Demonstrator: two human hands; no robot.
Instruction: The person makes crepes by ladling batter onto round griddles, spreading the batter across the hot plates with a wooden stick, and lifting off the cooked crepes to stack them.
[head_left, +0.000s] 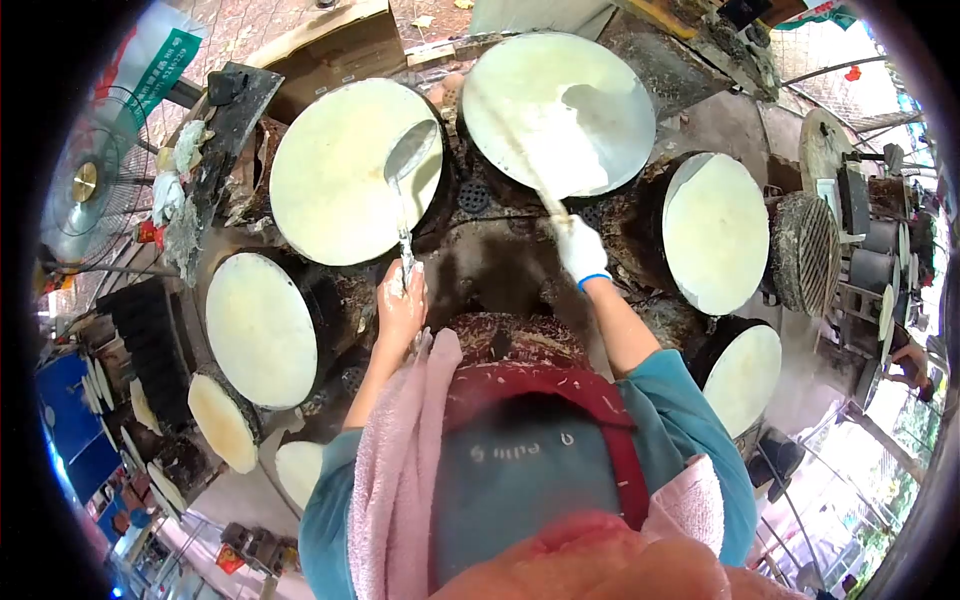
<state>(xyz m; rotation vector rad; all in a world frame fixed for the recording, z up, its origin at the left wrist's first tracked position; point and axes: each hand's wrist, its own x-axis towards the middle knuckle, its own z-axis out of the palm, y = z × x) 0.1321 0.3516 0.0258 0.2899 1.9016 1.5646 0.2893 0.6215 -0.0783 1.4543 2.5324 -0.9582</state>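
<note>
My left hand [402,298], bare and smeared with white, is closed around the handle of a metal ladle [410,150]. The ladle's bowl is over the right part of a round griddle [330,175] covered in pale batter. In a white glove with a blue cuff, my right hand [582,248] grips the handle of a long spreader [545,190], whose far end is blurred by motion. It reaches over a second round griddle [622,112], where white batter covers part of the surface and a grey patch shows at the right.
More round griddles with pale sheets stand around me: one at right [715,235], one at lower right [745,380], one at left [260,330]. A round ridged slab [806,255] leans at far right. A fan [88,185] stands at left, a cardboard box [335,60] behind.
</note>
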